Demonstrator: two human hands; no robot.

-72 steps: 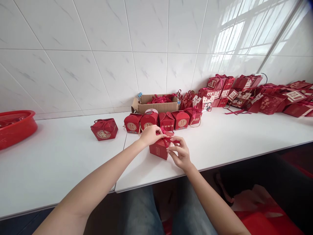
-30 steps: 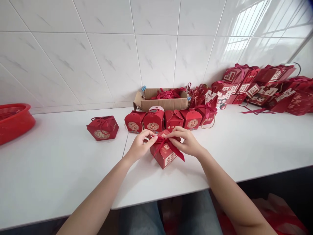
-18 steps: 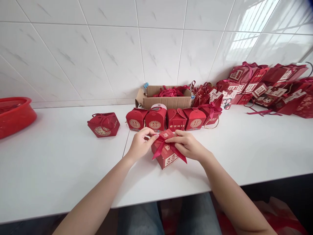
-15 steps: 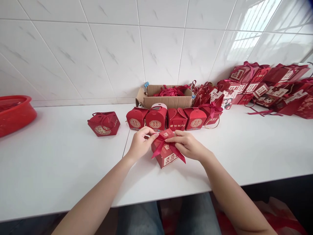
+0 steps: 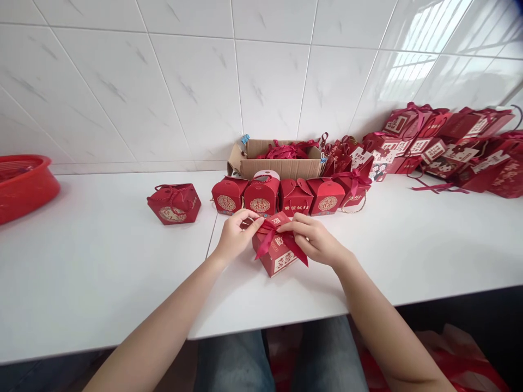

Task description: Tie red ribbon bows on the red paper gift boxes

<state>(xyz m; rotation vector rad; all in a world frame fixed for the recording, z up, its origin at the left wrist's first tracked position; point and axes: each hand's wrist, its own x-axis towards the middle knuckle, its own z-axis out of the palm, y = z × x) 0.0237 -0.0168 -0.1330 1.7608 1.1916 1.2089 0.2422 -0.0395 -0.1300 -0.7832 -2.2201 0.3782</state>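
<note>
A red gift box [image 5: 274, 263] with gold lettering and a white patterned panel stands on the white table in front of me. Across its top lies a dark red ribbon [image 5: 267, 243] tied in a bow, its two tails hanging over the front. My left hand [image 5: 237, 235] pinches the ribbon's left loop between thumb and fingers. From the other side, my right hand [image 5: 312, 238] has its fingers closed on the ribbon near the knot; the bow's right loop is mostly hidden behind them.
Behind the box stands a row of several small red boxes [image 5: 296, 197], and behind them a cardboard box [image 5: 281, 167] of ribbons. Another red box [image 5: 175, 204] sits to the left, beyond it a red plastic basin [image 5: 28, 190]. Stacked gift boxes [image 5: 412, 147] fill the back right.
The ribbon tails have shifted slightly, the right one hanging a little higher. Both hands stay at the bow. The whole view has moved a little.
</note>
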